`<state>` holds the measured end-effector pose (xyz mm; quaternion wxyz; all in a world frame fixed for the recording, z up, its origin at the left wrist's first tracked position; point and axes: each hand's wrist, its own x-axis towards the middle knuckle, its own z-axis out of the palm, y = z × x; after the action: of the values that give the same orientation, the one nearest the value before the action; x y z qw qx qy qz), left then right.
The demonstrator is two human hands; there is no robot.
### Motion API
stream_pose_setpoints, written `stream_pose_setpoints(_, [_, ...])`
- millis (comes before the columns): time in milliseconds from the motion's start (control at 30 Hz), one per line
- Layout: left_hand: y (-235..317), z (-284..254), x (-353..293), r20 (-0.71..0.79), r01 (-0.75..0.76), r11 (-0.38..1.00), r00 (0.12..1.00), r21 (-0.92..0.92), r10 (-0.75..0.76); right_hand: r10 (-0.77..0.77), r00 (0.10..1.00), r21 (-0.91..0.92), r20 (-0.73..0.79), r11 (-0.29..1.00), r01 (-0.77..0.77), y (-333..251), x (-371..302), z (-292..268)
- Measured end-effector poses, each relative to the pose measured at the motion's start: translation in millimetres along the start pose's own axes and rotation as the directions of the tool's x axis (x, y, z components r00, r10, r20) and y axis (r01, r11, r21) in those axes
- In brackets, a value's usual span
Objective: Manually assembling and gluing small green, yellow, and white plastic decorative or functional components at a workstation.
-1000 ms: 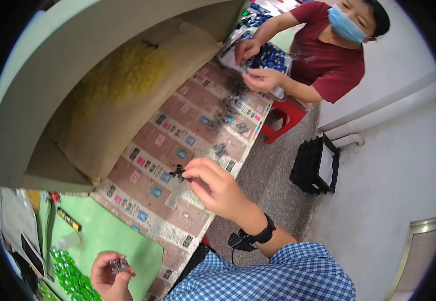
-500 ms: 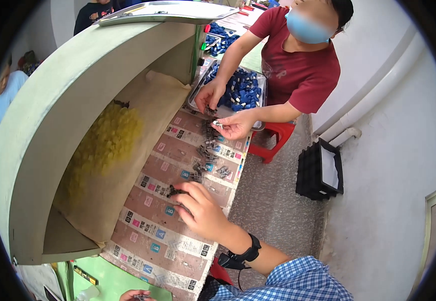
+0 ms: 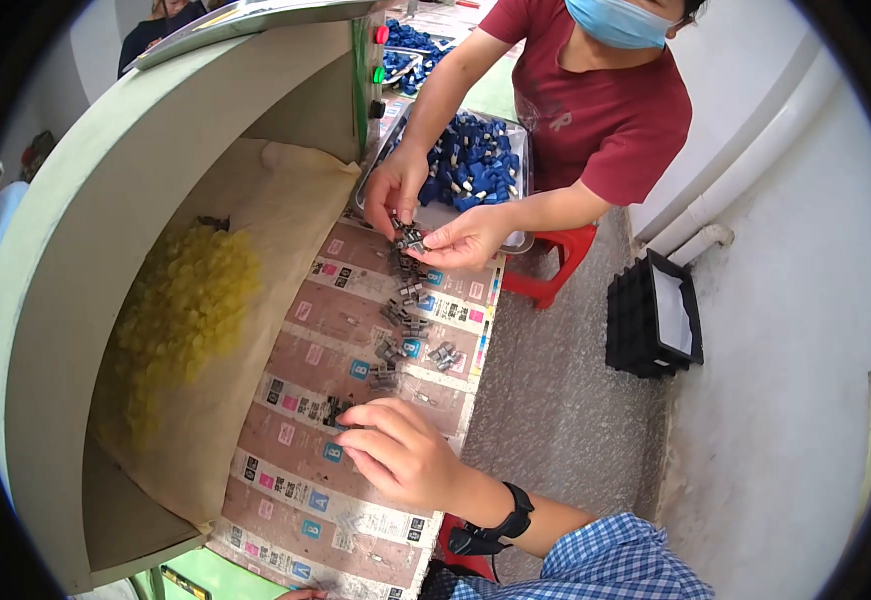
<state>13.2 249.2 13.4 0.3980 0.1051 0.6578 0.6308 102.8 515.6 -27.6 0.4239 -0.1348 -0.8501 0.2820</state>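
Note:
My right hand is over the printed sheet on the bench, its fingers curved and apart. Its fingertips touch a small dark metal part lying there. Beyond it, a row of similar grey metal parts runs toward a co-worker, and a few lie slightly right of the row. Only a sliver of my left hand shows at the bottom edge; its fingers are hidden. Across the bench, the co-worker's two hands hold dark metal parts at the far end of the row.
On the left stands a curved pale green hood, with a brown cloth and a yellow translucent heap inside. A metal tray of blue pieces is beside the co-worker. A red stool and black crate stand at right.
The view has shifted, and my left hand has mostly dropped out of it. My right hand stays by the same dark part. The co-worker's hands have come together.

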Motion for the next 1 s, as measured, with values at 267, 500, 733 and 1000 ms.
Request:
stream_pose_setpoints(267, [-13,2,-8,0.014,0.092,0.996,0.996,-0.003,-0.092,0.010,1.000,0.015,0.004,1.000,-0.010,1,-2,-3])
stream_pose_setpoints(500, [-16,2,-16,-0.015,0.091,0.996,0.996,-0.009,-0.091,0.026,1.000,0.026,0.009,0.999,-0.026,-1,-1,-3])
stream_pose_setpoints(733, [-16,-1,-22,-0.025,0.111,0.994,0.993,-0.008,-0.111,0.028,1.000,0.027,0.003,0.999,-0.028,-2,-2,-2])
stream_pose_setpoints(1000, [-16,-5,-34,-0.045,0.116,0.993,0.992,-0.028,-0.117,0.038,0.999,0.041,-0.022,0.998,-0.037,-2,-1,-3])
